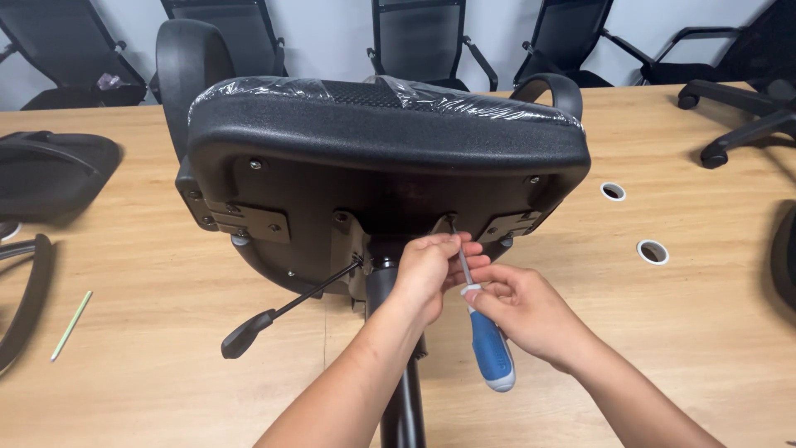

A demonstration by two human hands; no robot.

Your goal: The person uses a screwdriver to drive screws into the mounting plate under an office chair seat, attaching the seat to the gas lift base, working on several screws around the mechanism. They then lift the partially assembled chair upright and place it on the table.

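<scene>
At the far left of the desk [166, 332] lie a black chair part [50, 170], a curved black armrest piece [25, 299] and a thin pale green stick [71, 325], all well apart from your hands. The chair seat [381, 141] lies tipped on its side in the middle, its black underside facing you and plastic film over the cushion. A black lever [282, 311] juts from the mechanism down to the left.

Your left hand [427, 270] is clenched loosely around the metal shaft near the screw point under the seat, steadying the tip. Your right hand [518, 307] grasps the blue-and-white screwdriver [489, 344] at the top of its handle, the shaft angled up toward the mounting plate [356, 228].

Several screws [255, 164] already sit in the underside and the side brackets [253, 222] look fastened, so the work seems well along; the screw at the tip is the one in hand, and I cannot tell how far in it is.

The black gas column [402, 373] runs down between your forearms, close to your left wrist. To the right the desk has two round cable holes [652, 251] and a chair base [738, 116] at the far edge, with open wood between.
</scene>
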